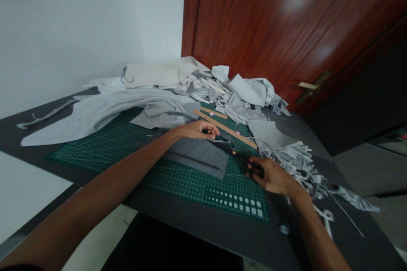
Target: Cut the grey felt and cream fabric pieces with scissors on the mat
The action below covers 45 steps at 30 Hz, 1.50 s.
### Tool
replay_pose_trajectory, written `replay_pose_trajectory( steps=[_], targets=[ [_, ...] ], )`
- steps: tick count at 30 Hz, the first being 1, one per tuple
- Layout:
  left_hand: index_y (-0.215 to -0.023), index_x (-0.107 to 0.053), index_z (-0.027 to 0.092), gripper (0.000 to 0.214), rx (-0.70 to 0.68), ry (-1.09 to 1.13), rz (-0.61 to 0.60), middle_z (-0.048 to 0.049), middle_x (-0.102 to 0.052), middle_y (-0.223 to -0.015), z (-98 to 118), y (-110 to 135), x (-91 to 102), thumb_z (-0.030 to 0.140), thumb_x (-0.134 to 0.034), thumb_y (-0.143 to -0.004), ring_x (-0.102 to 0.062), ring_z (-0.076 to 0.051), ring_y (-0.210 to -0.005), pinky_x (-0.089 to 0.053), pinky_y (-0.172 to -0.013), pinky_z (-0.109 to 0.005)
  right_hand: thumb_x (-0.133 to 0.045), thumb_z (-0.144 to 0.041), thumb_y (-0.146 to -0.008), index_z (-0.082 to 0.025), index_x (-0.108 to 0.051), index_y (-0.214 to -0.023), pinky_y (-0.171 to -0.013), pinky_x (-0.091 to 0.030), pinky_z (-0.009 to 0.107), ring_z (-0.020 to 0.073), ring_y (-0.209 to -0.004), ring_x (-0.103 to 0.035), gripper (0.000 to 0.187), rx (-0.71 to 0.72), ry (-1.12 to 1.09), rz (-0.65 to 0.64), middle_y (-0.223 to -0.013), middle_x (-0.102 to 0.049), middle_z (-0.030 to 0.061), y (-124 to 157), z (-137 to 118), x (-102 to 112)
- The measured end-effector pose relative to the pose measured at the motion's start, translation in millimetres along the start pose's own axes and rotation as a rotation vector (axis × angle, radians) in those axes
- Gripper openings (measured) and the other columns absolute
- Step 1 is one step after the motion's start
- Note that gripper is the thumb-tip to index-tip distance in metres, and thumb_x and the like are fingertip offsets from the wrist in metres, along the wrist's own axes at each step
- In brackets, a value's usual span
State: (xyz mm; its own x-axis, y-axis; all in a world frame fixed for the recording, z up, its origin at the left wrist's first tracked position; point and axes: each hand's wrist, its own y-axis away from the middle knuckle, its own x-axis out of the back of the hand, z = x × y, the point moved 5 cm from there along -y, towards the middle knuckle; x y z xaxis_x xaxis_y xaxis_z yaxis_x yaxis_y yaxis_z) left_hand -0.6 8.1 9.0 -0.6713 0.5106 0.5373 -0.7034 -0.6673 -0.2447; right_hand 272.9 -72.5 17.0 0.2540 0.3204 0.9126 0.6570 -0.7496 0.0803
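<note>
Black scissors (234, 152) with a brass-coloured pivot are in my right hand (272, 174), its fingers through the handles. Their blades point left toward my left hand (201, 129), whose fingers are closed on a narrow grey fabric strip (229, 141). That strip lies close to the blades; whether it sits between them is too small to tell. Under my left hand a dark grey fabric piece (203, 157) lies flat on the green cutting mat (187, 184), with a dark line along it. Two wooden rulers, one longer ruler (227, 128) and one shorter ruler (213, 112), lie just beyond.
Light grey cloth (104, 108) spreads over the mat's left side. A cream fabric piece (159, 72) and scraps pile up at the back. Cut strips (299, 169) heap along the right. A small round object (284, 228) lies near the table's front edge. Behind stands a wooden door (254, 21).
</note>
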Motion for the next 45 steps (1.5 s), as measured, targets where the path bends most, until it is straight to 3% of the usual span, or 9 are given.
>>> replay_pose_trajectory(
  steps=[15,25,29,38,45],
  targets=[
    [-0.104,-0.07,0.016,0.022,0.048,-0.021,-0.037,-0.0054,-0.072,-0.096,6.4,-3.0,-3.9,0.03,-0.066,-0.088,-0.059,-0.014,-0.085,-0.043,-0.08,-0.026,-0.058,-0.028,-0.083,-0.021,-0.055,-0.089,-0.059,-0.036,0.028,0.0157,-0.063,-0.057,0.01,-0.003,0.06,0.055,-0.072,-0.061,0.0006,-6.6,-5.1,-6.1],
    [-0.104,-0.071,0.018,0.021,0.053,-0.018,-0.042,-0.0046,-0.071,-0.097,3.7,-1.7,-6.6,0.032,-0.067,-0.088,-0.06,-0.015,-0.086,-0.043,-0.081,-0.028,-0.056,-0.027,-0.085,-0.02,-0.056,-0.084,-0.056,-0.036,0.026,0.0135,-0.06,-0.054,0.007,0.039,-0.034,0.002,-0.069,-0.059,-0.0005,-5.7,-9.7,-6.0],
    [-0.11,-0.069,0.018,0.028,0.068,-0.022,-0.008,-0.0052,-0.068,-0.099,-1.0,0.8,-2.5,0.035,-0.068,-0.087,-0.058,-0.016,-0.086,-0.043,-0.079,-0.027,-0.058,-0.028,-0.085,-0.02,-0.058,-0.085,-0.058,-0.036,0.026,0.0132,-0.061,-0.054,0.008,0.043,-0.033,-0.007,-0.07,-0.06,-0.0008,-5.7,-5.2,-6.0],
    [-0.106,-0.067,0.018,0.046,0.122,-0.143,-0.099,-0.0008,-0.059,-0.089,-13.0,11.2,14.6,0.037,-0.084,-0.068,-0.052,-0.016,-0.082,-0.039,-0.072,-0.024,-0.059,-0.029,-0.086,-0.02,-0.058,-0.084,-0.057,-0.034,0.025,0.0113,-0.059,-0.049,0.009,0.056,-0.055,-0.019,-0.067,-0.054,-0.0034,-5.4,-1.5,-6.9],
    [-0.107,-0.066,0.018,0.039,0.137,-0.081,-0.138,-0.0015,-0.064,-0.089,-17.8,13.3,17.0,0.037,-0.079,-0.075,-0.057,-0.015,-0.081,-0.039,-0.072,-0.024,-0.058,-0.032,-0.088,-0.019,-0.059,-0.083,-0.057,-0.035,0.026,0.012,-0.06,-0.05,0.014,0.055,-0.082,-0.015,-0.068,-0.056,-0.0027,-5.8,-3.8,-6.2]
  ],
)
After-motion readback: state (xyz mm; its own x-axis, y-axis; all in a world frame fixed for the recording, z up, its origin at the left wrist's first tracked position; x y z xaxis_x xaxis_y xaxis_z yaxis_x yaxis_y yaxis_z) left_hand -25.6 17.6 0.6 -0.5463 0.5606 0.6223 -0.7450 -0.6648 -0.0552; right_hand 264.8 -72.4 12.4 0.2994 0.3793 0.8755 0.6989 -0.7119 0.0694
